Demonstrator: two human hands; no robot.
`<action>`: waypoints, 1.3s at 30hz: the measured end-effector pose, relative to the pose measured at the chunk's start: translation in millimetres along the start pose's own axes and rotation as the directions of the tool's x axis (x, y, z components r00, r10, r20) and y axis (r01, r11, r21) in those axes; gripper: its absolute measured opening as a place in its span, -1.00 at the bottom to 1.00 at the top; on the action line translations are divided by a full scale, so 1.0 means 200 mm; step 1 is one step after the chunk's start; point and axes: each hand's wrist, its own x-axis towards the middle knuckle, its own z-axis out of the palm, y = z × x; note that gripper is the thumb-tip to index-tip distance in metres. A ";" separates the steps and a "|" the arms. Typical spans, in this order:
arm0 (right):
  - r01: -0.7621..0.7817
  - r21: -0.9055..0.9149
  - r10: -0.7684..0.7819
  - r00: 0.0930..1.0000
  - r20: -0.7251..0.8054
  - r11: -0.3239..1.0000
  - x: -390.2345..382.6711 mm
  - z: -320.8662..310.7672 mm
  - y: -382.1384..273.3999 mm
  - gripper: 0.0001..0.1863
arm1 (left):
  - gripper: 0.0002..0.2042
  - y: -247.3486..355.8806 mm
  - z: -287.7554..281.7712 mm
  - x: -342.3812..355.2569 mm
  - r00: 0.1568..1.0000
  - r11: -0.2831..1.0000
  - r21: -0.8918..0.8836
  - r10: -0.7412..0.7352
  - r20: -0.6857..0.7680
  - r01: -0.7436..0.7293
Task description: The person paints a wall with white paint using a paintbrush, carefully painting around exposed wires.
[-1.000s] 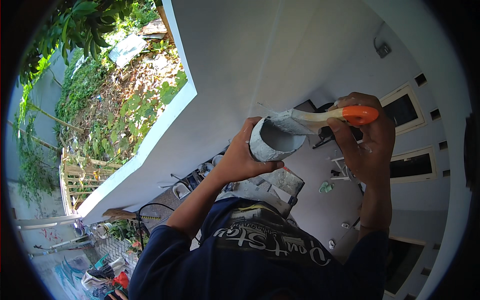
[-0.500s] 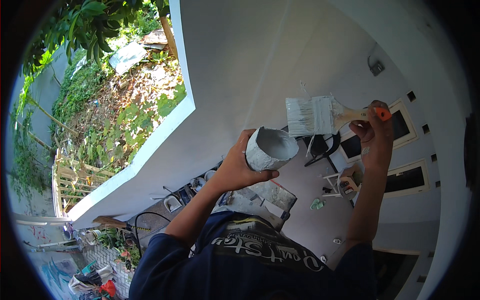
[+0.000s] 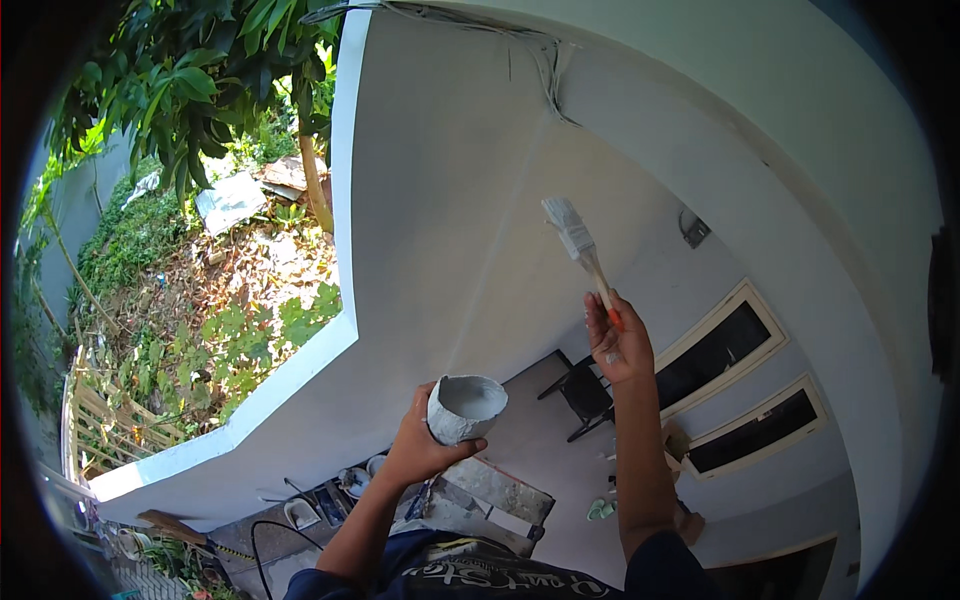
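Note:
My left hand [image 3: 422,440] is wrapped round a paint-crusted cup [image 3: 467,410] with a ragged rim, its mouth facing up and tilted toward me. Pale coating covers its inside and outside. Raised higher and to the right, my right hand [image 3: 622,342] grips a paintbrush [image 3: 576,232] by its wooden handle, near the orange end. White paint coats the bristles, which point up and left in front of the large grey wall [image 3: 440,230]. From this view I cannot tell whether the bristles touch the wall. A white smear marks my right palm.
Loose cables [image 3: 552,80] hang at the top of the wall. Below stand a paint-spattered platform [image 3: 490,497] and a black chair [image 3: 583,392]. Two framed windows [image 3: 725,350] lie to the right. Leftward, a white-edged low wall [image 3: 190,457] borders a leafy yard.
My right hand has swung the brush up and left, turning its bristles upward. The cup has shifted down and left in view. More of the upper wall and cables now shows.

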 end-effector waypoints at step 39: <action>0.476 -0.206 -0.391 0.853 0.346 0.855 1.61 1.25 -0.24 -0.85 | -0.12 -0.36 0.01 -0.14 0.989 0.989 -0.123 -0.092 -0.115 0.078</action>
